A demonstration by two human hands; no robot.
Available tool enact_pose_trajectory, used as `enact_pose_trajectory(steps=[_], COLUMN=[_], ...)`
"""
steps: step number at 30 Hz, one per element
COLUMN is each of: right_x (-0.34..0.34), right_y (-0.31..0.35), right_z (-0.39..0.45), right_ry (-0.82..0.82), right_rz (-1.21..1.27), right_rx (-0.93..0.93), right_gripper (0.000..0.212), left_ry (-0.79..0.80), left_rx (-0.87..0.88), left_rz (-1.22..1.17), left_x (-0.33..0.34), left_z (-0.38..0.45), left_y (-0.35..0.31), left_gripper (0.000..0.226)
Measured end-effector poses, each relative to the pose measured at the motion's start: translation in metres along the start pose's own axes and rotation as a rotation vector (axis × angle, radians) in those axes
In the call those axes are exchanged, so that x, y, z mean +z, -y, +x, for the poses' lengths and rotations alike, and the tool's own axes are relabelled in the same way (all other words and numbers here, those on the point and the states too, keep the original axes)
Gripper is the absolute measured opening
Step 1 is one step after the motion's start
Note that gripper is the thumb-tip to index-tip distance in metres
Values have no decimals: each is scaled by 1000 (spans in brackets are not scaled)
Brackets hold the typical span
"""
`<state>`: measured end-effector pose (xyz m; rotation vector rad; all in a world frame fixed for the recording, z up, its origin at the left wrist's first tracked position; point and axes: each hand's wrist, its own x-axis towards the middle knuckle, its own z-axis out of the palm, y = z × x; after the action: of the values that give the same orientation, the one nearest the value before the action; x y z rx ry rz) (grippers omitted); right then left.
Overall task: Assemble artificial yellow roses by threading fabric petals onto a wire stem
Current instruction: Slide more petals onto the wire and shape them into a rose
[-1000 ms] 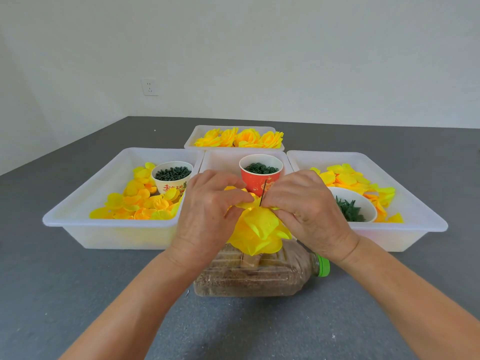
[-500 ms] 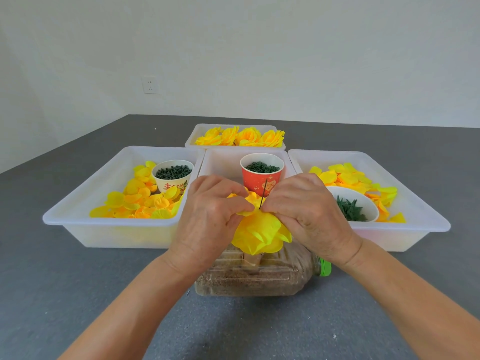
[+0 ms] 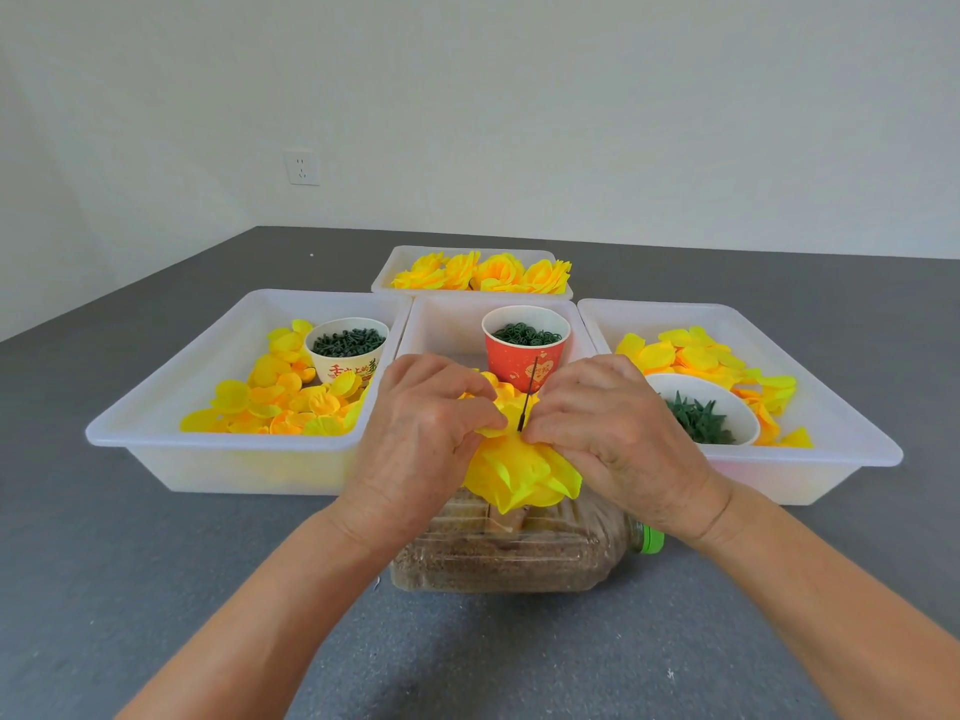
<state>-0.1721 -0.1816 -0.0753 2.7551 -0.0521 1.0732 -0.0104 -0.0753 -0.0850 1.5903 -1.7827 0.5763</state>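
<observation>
A half-built yellow rose (image 3: 519, 472) stands on a thin dark wire stem (image 3: 529, 394) above a sand-filled plastic bottle (image 3: 498, 556) lying on its side. My left hand (image 3: 421, 439) pinches a yellow fabric petal (image 3: 498, 405) at the wire from the left. From the right, my right hand (image 3: 613, 428) pinches the same petal close to the wire. The wire tip pokes up through the petal. The lower stem is hidden by the petals.
Three white trays stand behind: the left tray (image 3: 208, 444) with loose petals and a cup of green parts (image 3: 347, 350), the middle with a red cup (image 3: 524, 345), the right tray (image 3: 810, 459) with petals and a white bowl (image 3: 727, 407). A far tray (image 3: 395, 262) holds finished roses.
Both hands have pushed the petal slightly down the wire, so more of the wire tip shows above it. The view is otherwise steady.
</observation>
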Motion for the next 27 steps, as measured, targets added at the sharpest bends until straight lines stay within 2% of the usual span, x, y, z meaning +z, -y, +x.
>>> enact_pose_trajectory(steps=[3,7,11,15,18,21,27], right_x=[-6,-11,-7,1,5,5,6], right_y=[1,4,3,7,8,7,5], right_z=[1,3,9,12,14,14,13], right_ry=[111,243,206,175,166,165,179], right_rz=[56,261,531,598,641,670,689], right_rx=[47,298,592,805,882,914,936], right_gripper=[12,23,31,7,7,9,8], left_ry=[15,117,284,263,198,205,183], left_rx=[76,105,-53,-249,-341,-394,-506], left_rz=[38,39,-164,-404,-448,-483,-646], left_x=[0,-6,-13,-13,-5,1,9], left_z=[0,2,6,9,13,14,8], left_y=[1,2,6,1,-4,-5,-4], left_gripper=[10,21,42,38,20,4,4])
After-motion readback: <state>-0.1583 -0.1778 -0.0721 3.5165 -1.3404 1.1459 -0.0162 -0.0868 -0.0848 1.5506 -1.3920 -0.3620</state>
